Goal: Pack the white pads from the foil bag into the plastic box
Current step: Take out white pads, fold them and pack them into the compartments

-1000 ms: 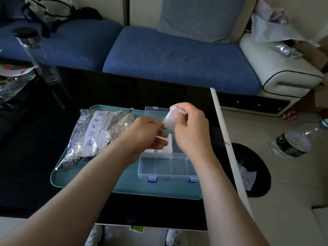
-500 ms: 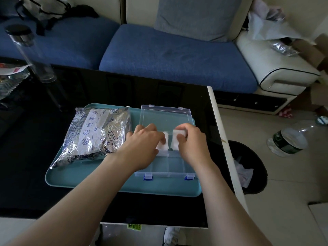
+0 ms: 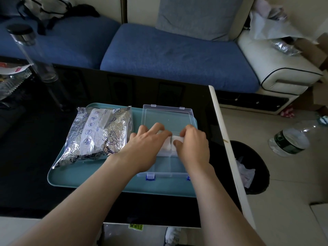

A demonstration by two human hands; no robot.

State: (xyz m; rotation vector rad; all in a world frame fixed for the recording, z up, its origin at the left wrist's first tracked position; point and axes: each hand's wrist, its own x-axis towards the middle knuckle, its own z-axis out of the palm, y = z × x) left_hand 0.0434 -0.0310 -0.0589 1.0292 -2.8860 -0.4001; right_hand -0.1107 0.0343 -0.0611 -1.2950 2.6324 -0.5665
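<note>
- White pads (image 3: 166,149): a small stack sits in the far compartments of the plastic box (image 3: 168,173), either side of a divider.
- Left hands note: left hand (image 3: 149,144) lies flat on the pads, fingers straight, pressing down.
- Right hand (image 3: 193,147): fingers and thumb curled round a pad, pinching it.
- Box lid hinged back, lying open; blue latches at the near wall.
- Foil bag (image 3: 99,135) lies just left of the box, both on a teal tray (image 3: 71,181).
- Tray on a glossy black surface (image 3: 35,174); tall clear bottle (image 3: 30,50) at far left.
- Beyond: blue sofa (image 3: 177,55). Right, on the floor: black bin (image 3: 255,174), water bottle (image 3: 291,141).
</note>
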